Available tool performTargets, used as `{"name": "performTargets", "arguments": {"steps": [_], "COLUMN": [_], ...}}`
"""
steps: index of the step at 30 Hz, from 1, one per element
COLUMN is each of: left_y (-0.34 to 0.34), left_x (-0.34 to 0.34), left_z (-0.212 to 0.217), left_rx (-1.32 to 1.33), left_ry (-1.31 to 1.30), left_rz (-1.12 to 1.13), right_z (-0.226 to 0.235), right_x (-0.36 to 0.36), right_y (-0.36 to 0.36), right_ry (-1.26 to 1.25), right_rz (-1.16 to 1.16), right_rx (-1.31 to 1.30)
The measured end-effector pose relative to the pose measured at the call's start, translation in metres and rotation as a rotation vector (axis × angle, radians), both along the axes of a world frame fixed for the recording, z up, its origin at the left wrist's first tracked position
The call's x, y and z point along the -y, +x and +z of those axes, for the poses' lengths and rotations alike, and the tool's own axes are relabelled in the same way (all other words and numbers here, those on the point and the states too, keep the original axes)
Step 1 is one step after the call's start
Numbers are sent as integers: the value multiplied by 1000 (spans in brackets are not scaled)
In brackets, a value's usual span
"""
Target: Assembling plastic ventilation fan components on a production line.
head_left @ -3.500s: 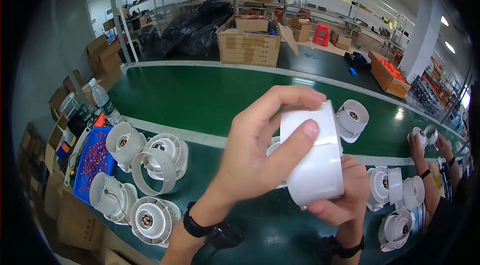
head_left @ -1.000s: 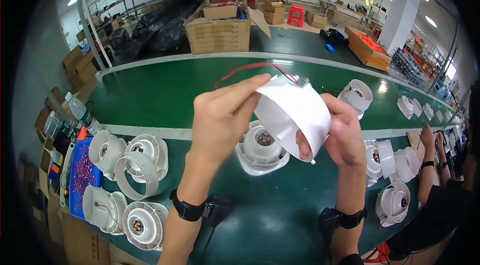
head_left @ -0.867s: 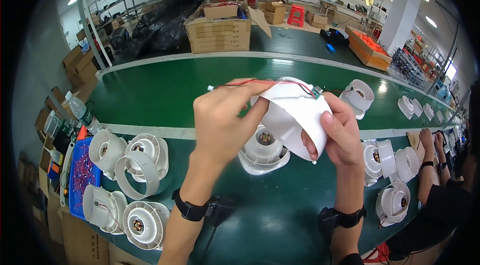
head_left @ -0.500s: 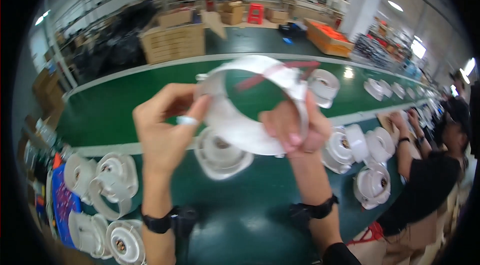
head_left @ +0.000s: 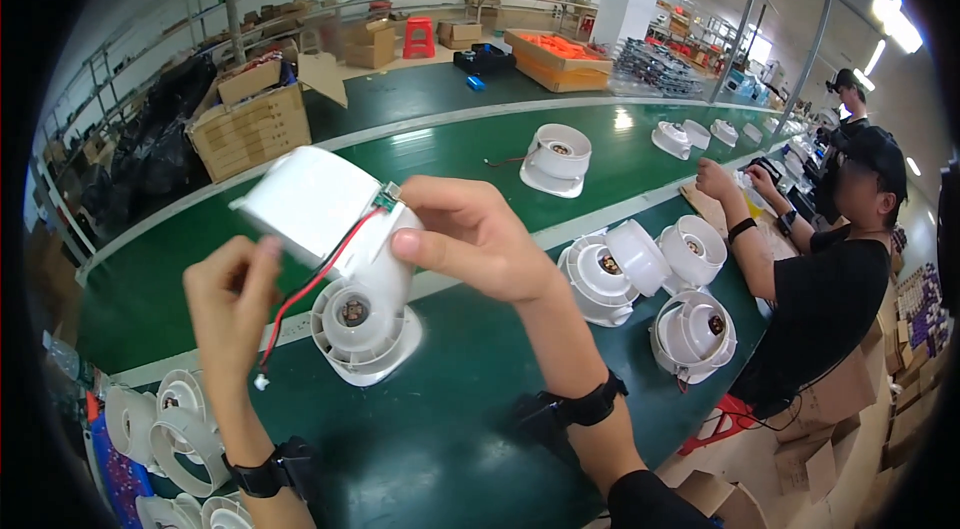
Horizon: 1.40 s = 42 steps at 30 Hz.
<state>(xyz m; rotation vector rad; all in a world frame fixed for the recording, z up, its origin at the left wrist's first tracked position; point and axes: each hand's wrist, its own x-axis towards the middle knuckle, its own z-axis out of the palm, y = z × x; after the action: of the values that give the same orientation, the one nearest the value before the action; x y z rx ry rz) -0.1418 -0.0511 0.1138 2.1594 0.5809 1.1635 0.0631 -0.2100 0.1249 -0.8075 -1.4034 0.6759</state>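
A white plastic ring [head_left: 315,199] is raised tilted over the bench, side wall toward me. My right hand [head_left: 465,234] grips its right end, thumb on the outside. By that thumb sits a small green circuit board [head_left: 387,197], from which a red-and-black wire [head_left: 325,271] hangs down to a small white plug [head_left: 261,382]. My left hand [head_left: 228,294] is at the ring's lower left edge, fingers curled inward with the tips close together; what they pinch, if anything, does not show. Below the ring, a white round fan housing [head_left: 368,329] stands on the bench.
Several white housings and rings [head_left: 640,264] sit to the right, more [head_left: 180,429] at lower left beside a blue tray [head_left: 115,464]. A green conveyor belt [head_left: 450,164] runs behind, carrying another housing [head_left: 556,159]. A co-worker [head_left: 820,229] works at the right.
The ring has moved left and turned, its opening no longer facing me and its board and wire now in front. My left hand has dropped lower. The view has swung right.
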Motion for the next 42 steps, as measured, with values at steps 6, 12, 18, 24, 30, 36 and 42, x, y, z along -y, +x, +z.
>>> {"name": "performTargets", "arguments": {"steps": [6,12,18,24,30,36,42], "left_y": [6,32,40,40,9,-2,-1], "left_x": [-3,19,8,-32,-77,-99,-108], "left_z": [-45,-71,-74,-101,-118,-143,-153], "left_rx": [-756,-912,-683,-444,-300,-176,-172], "left_ry": [-45,121,41,125,94,296,391], "left_rz": [-272,-160,-28,337,588,604,695], "right_z": [-33,-92,-116,-136,-142,-152,-175], "right_x": [-15,-31,-53,-56,-64,-71,-75], "right_y": [31,57,51,54,46,37,47], "right_ry": [-109,-266,-498,-440,-349,-417,-328], "right_rz": [-638,-848,-1175,-1127,-991,-891,-754], "right_rx": [667,1036,870,958,829,693,740]}}
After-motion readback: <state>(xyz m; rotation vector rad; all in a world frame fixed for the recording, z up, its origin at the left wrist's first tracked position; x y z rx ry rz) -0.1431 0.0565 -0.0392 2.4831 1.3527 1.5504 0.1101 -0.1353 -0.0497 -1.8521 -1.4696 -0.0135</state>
